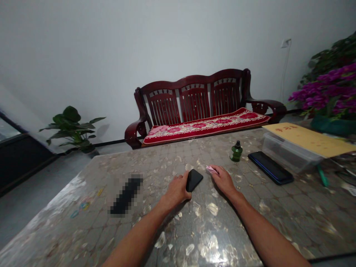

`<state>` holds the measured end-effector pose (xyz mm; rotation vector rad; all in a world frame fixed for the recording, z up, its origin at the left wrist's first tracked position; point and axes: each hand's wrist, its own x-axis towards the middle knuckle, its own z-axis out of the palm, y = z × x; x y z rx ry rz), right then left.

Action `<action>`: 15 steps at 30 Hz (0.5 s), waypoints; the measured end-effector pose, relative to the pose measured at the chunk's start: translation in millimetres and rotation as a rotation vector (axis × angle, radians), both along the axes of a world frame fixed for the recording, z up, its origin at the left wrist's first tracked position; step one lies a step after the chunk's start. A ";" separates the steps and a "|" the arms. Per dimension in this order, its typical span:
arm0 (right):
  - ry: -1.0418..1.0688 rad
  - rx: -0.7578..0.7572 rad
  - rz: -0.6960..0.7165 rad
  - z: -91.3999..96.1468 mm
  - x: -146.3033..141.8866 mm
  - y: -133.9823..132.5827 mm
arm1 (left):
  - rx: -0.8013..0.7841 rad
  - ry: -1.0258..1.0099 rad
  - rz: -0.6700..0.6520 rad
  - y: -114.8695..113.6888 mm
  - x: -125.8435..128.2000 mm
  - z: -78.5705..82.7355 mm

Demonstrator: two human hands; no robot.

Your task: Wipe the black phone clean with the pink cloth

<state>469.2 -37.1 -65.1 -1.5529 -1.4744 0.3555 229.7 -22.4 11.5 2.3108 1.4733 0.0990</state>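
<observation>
L hand (176, 190) lies on the tabletop (205, 230) near the middle, grip curled round the left edge of a black phone (194, 180): thumb side toward the person, fingers wrapped at the phone's near-left side. The phone sits screen-up, tilted diag. w/ its far end pointing right and away. R hand (223, 180) rests palm-down just right of the phone, close but not touching it. Its fingertips are on a small pink scrap (211, 170) that pokes out to the left from under them. Fingers are loosely bent, and I can't tell if that grip pinches the scrap or only presses it flat. Both forearms stretch in from the bottom edge, bare. Beyond the R hand, a bit further back, a small green bottle (236, 151) stands upright w/ a dark cap. Right of it a second dark phone (270, 167) lies flat, and just beside that is a clear plastic box (286, 154) w/ a yellow envelope (308, 139) on top. Well left of the L hand lies a dark oblong object (126, 195), blurred out, so no detail. Behind the tabletop, against the wall, is a wooden bench (194, 100) w/ a red cushion (205, 126). A leafy plant (72, 129) is on the floor at left, purple flowers (330, 91) at far right.
</observation>
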 end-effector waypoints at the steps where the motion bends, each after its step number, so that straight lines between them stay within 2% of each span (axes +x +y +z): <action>1: -0.007 -0.002 0.001 0.0 -0.2 -0.1 | -0.001 -0.010 -0.005 -0.1 0.1 0.5; 9: 0.039 0.015 0.004 4.5 -1.4 -1.7 | -0.003 -0.080 -0.023 -1.3 0.1 9.4; 15: 0.236 0.053 0.050 14.3 -18.1 -4.9 | -0.068 -0.178 0.111 3.9 -7.3 -2.8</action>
